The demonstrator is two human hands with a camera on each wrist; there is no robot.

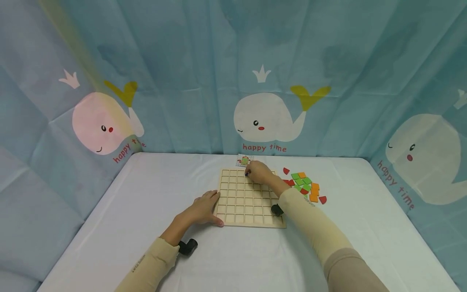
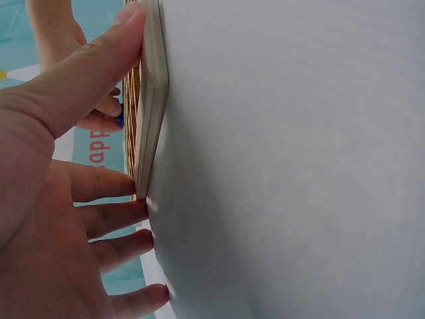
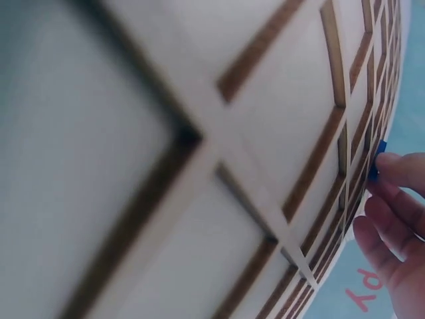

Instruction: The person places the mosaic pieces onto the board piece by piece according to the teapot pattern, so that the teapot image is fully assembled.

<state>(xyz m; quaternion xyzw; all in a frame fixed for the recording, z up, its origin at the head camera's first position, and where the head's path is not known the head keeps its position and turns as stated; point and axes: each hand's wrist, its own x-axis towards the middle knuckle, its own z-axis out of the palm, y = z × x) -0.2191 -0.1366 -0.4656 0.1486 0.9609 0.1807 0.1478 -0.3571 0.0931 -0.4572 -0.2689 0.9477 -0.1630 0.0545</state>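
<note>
A wooden board (image 1: 248, 202) divided into square cells lies flat on the table. My left hand (image 1: 204, 207) rests at its near left corner, fingers spread and fairly straight. In the left wrist view, the thumb (image 2: 99, 70) presses on the board's edge while the other fingertips touch the table beside it. Reaching over the board's far side, my right hand (image 1: 260, 172) pinches a small blue piece (image 3: 378, 159) between thumb and finger, close over the back row of cells. The fingers partly hide the piece.
Right of the board lie loose flat pieces: green tiles (image 1: 300, 181), orange squares (image 1: 314, 192) and red rounded wedges (image 1: 322, 200). Behind the board is a small picture card (image 1: 242, 160), partly overlapped by the right hand. A whale-print curtain (image 1: 204, 101) encloses the white table (image 1: 138, 194).
</note>
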